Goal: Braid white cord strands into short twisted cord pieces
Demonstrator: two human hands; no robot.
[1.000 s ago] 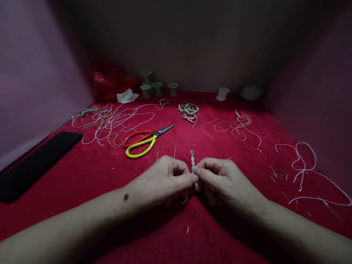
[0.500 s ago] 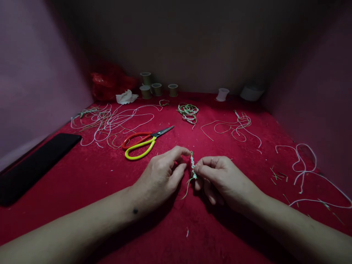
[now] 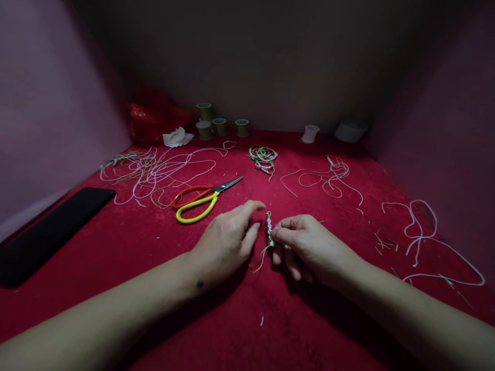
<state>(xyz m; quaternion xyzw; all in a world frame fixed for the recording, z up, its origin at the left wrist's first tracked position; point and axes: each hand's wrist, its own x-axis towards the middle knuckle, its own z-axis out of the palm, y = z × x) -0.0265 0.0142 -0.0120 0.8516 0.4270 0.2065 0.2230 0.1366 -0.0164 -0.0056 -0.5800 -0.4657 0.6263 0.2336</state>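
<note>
A short knotted cord braid (image 3: 269, 226), white and green with a small loop at its top, is held upright between the thumb and forefinger of my right hand (image 3: 305, 245). Loose green cord ends trail from its lower end toward the left. My left hand (image 3: 232, 232) is just left of the braid, fingers apart and curved toward it, with a small gap between fingertips and cord. Beyond my left hand lie scissors (image 3: 204, 201) with one red and one yellow handle, blades pointing to the upper right.
On the red cloth (image 3: 216, 319) lie tangled cords (image 3: 154, 172), a coiled braid (image 3: 263, 157), another braid with long strands (image 3: 330, 172) and a white cord (image 3: 421, 237). Thread spools (image 3: 242, 128), crumpled tissue (image 3: 178, 137) and a red bag (image 3: 154, 118) stand behind. A black slab (image 3: 58, 232) lies left.
My left fingertips have come away from the braid's top, opening a small gap. My right hand still pinches the braid, and the view has shifted slightly.
</note>
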